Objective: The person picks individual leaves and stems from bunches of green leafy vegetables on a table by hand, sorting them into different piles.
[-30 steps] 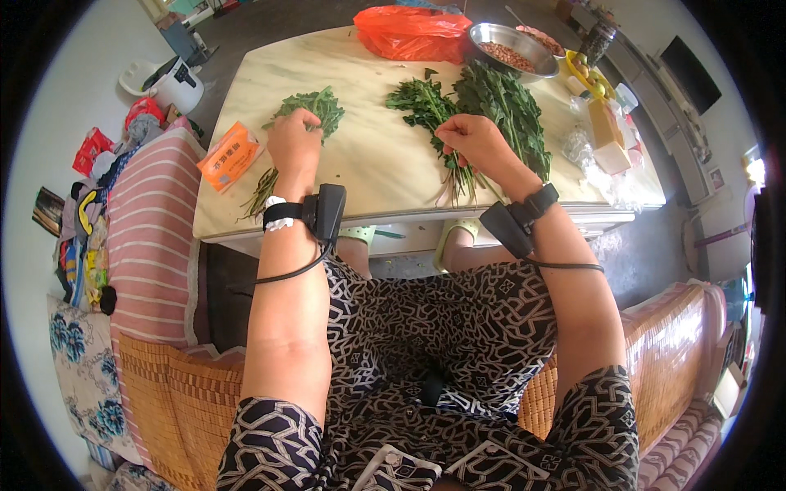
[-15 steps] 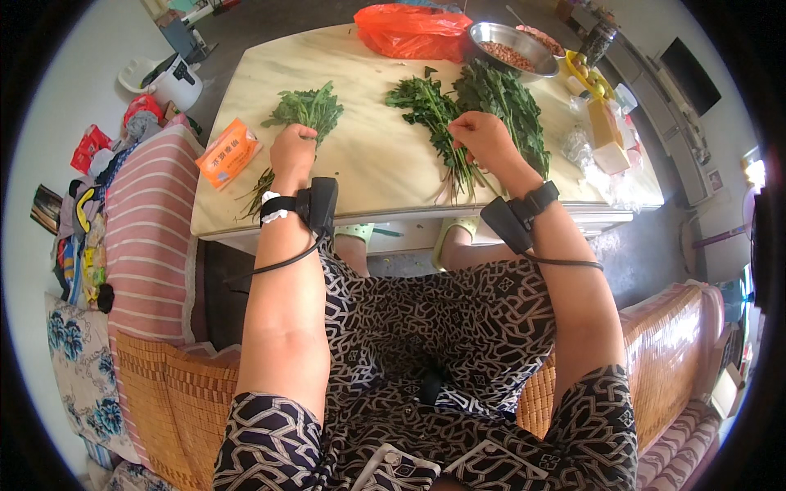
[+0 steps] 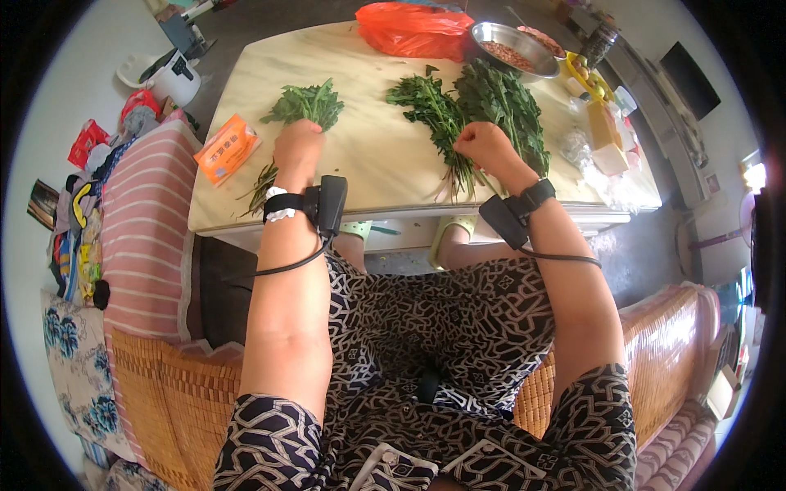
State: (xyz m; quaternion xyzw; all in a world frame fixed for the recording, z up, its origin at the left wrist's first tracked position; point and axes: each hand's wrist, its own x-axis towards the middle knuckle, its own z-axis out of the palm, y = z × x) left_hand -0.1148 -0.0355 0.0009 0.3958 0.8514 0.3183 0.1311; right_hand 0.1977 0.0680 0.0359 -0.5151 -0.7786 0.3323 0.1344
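Note:
My left hand (image 3: 298, 149) is curled over a bunch of leafy greens (image 3: 307, 103), and its fingertips are mostly hidden. The leaves fan out beyond the knuckles, while the stems (image 3: 260, 190) stick out toward the near left. My right hand (image 3: 491, 152) is closed in a pinch at the near side of two larger piles of greens. One is a looser pile (image 3: 430, 102) with stems pointing toward me; the other is a thick, dark pile (image 3: 506, 106). Whatever lies between the right fingertips is too small to make out.
An orange packet (image 3: 228, 150) lies at the left of the pale table (image 3: 360, 176). Toward the back are a red plastic bag (image 3: 413, 31), a steel bowl (image 3: 524, 53) of reddish beans or nuts, and a yellow basket (image 3: 583, 78) of fruit. Crumpled clear plastic (image 3: 581, 151) is at right.
My left hand has shifted slightly right and turned, so its fingertips show less. My right hand has moved slightly nearer to me and stays pinched. The piles look the same.

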